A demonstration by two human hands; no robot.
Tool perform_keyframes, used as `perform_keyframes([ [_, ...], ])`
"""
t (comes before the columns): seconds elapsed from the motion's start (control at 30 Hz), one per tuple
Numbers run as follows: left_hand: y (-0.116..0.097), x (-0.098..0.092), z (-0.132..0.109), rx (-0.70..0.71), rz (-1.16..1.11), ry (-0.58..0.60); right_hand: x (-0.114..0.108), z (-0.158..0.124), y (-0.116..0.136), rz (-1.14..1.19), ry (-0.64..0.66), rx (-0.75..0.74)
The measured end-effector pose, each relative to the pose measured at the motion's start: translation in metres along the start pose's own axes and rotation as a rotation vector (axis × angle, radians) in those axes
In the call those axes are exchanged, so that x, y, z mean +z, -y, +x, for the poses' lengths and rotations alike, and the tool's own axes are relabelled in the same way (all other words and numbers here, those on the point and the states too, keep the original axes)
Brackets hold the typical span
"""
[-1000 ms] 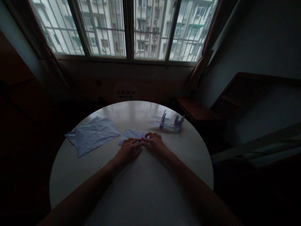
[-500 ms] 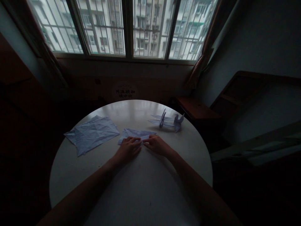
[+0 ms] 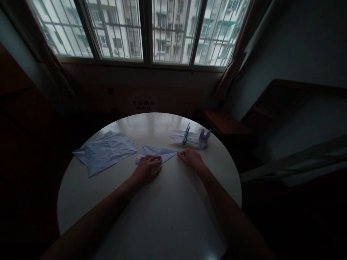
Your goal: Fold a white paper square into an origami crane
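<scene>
A pale folded sheet of paper [image 3: 151, 150] lies on the round white table, narrowing to a point on its right. My left hand [image 3: 148, 168] rests on its near edge, fingers stretched over the paper and pressing it down. At the right tip, my right hand [image 3: 190, 159] has its thumb and forefinger pinched together on the paper; the other fingers are curled. Several creased, partly opened sheets [image 3: 108, 151] lie flat to the left. Beyond my right hand stand two folded paper cranes, one [image 3: 186, 135] with long pointed parts, the other [image 3: 204, 139] with raised tips.
The round white table [image 3: 162, 216] has a curved edge on all visible sides. A low reddish wooden cabinet [image 3: 226, 122] stands behind it at the right. A barred window [image 3: 173, 32] with curtains fills the far wall.
My right hand has slid rightward along the near edge to the paper's tip, away from my left hand. My left hand stays on the paper. The view has shifted slightly.
</scene>
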State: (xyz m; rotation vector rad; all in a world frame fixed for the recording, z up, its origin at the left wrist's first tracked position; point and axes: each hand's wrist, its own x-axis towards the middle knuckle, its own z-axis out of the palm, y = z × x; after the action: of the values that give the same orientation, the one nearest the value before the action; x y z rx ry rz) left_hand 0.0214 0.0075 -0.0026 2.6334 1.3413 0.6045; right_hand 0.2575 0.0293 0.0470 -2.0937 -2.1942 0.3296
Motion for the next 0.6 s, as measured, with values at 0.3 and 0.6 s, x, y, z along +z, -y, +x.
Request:
perform_keyframes([
  [0.3,0.001,-0.003,-0.002,0.001,-0.018,0.005,0.009,0.004,0.002,0.072,-0.247,-0.063],
  [0.6,0.002,0.000,0.000,0.113,-0.124,-0.014,0.041,0.005,0.018,0.195,-0.222,-0.598],
])
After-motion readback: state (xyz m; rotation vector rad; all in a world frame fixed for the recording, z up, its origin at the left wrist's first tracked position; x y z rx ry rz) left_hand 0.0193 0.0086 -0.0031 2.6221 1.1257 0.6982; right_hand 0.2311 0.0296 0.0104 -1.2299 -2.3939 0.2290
